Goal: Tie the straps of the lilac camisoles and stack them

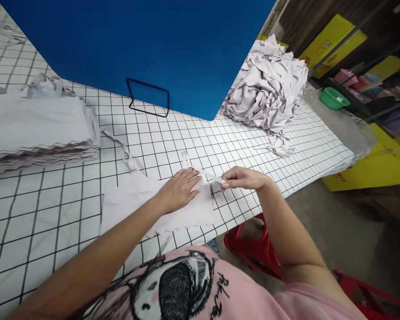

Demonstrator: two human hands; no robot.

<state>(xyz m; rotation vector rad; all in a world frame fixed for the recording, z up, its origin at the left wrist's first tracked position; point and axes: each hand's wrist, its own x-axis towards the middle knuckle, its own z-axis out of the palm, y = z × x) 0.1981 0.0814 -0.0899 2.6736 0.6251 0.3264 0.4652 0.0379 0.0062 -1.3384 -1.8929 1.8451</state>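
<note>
A flat piece of pale white fabric [126, 209] lies on the table near its front edge. Pressed on its right part is my left hand [180, 191], palm down with fingers stretched out. To the right, my right hand [240, 178] pinches the end of a narrow white fabric strip [210, 175], drawn out from beside my left fingers. Another thin strip [186, 159] sticks up past my left fingertips. A twisted strip [128, 155] trails from the fabric's upper left.
Stacked pale fabric pieces [36, 124] sit at left, and a heap of crumpled fabric [266, 84] at back right. A blue board [153, 49] with a black wire frame [148, 83] stands over the checked tabletop [70, 249]. Red stools [253, 249] are beside the table.
</note>
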